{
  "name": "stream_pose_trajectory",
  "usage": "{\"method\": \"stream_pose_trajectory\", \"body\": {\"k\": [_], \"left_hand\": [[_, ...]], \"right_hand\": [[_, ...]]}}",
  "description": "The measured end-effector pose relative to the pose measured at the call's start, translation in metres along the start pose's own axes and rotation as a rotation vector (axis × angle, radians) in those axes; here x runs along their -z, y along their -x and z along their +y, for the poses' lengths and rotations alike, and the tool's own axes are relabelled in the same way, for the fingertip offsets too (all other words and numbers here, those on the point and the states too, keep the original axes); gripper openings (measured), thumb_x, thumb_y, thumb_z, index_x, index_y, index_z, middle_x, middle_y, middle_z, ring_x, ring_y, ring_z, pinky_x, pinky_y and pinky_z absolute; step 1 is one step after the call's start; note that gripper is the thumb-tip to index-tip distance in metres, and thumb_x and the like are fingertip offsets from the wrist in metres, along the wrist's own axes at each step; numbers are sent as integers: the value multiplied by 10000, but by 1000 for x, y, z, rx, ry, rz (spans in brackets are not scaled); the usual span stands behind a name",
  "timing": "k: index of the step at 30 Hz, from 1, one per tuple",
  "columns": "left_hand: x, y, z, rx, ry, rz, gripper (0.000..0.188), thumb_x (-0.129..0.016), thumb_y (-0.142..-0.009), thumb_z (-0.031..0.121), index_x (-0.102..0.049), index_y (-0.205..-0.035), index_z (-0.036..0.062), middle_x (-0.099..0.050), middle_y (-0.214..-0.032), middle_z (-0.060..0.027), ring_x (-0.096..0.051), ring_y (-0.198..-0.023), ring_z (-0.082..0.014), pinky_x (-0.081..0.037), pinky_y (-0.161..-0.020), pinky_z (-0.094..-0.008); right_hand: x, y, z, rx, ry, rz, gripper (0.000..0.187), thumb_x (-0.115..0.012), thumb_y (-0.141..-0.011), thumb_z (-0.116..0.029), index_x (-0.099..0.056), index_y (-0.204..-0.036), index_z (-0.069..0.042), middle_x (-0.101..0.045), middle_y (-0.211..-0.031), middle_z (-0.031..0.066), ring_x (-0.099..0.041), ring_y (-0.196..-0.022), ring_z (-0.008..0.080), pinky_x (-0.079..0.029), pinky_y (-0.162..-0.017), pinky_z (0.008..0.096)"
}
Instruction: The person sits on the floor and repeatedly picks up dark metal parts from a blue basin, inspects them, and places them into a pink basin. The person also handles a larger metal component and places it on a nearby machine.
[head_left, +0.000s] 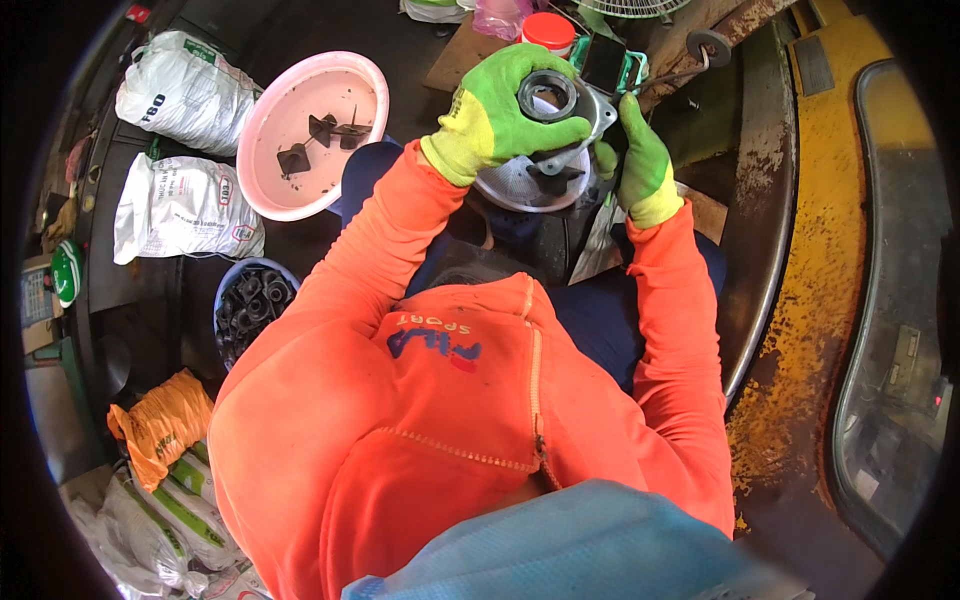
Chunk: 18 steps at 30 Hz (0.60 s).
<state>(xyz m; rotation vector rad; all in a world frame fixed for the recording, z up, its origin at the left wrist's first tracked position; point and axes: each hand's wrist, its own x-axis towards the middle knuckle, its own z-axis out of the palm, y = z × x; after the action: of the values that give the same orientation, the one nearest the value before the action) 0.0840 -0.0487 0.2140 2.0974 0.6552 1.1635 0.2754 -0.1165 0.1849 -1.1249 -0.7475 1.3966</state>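
A black ring (547, 96) is held up in front of the person, clear of any surface, with its round opening facing up. Just beside its lower right is a grey metal part (602, 112) with lugs, partly hidden by the ring and the gloves.

The left hand (497, 112), in a green and yellow glove, has its grip clamped on the ring, with fingers along the far side and one digit across the near side. The right hand (645, 165), gloved alike, is at the right edge of the grey metal part, its thumb raised next to a lug; whether its grip is closed on the part, I cannot tell.

Below the hands is a white basin (512, 197), mostly covered, with a black bladed piece (556, 178) near its right rim. To the left stands a pink basin (262, 150), where several dark bladed pieces (293, 160) lie around the middle, well inside the rim. Nearer the person, a blue basin (218, 310) is heaped with black round parts (262, 300).

Two white sacks (185, 205) lie left of the pink basin. Farther down that side is an orange bag (165, 425). Beyond the hands stands a jar with a red lid (548, 32); along the right runs a rusty yellow metal panel (800, 330).
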Motion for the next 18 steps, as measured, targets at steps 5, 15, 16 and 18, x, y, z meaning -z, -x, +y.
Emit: {"method": "stream_pose_trajectory", "body": {"k": [5,15,16,18], "left_hand": [[-6,6,11,-105,42,148,448,-842,-643,146,-620,-1016,35,-623,-1154,-110,-603,-1003,-173,-490,-865,-310],[-20,14,39,-180,296,3,436,-819,-657,110,-577,-1009,17,-625,-1143,-132,-581,-1101,-242,-454,-944,-358],[-19,13,41,-204,259,-10,434,-817,-658,109,-578,-1008,17,-633,-1120,-128,-583,-1099,-246,-455,-943,-362],[-14,11,45,-239,206,-45,426,-817,-656,108,-583,-1001,17,-648,-1076,-120,-586,-1095,-255,-457,-941,-371]], "right_hand": [[-17,19,32,232,238,-104,312,-500,-966,-283,-562,-1166,-52,-612,-975,45,-585,-827,137,-471,-712,262],[-36,29,30,640,-135,-330,485,-631,-884,-198,-457,-1304,-30,-566,-1225,114,-585,-1083,204,-491,-918,331],[-35,30,24,758,264,-239,484,-659,-859,-191,-480,-1278,-29,-585,-1190,110,-595,-1057,199,-499,-895,324],[-35,31,15,864,643,-156,493,-713,-804,-182,-516,-1229,-26,-616,-1129,99,-613,-1009,192,-510,-859,312]]}}
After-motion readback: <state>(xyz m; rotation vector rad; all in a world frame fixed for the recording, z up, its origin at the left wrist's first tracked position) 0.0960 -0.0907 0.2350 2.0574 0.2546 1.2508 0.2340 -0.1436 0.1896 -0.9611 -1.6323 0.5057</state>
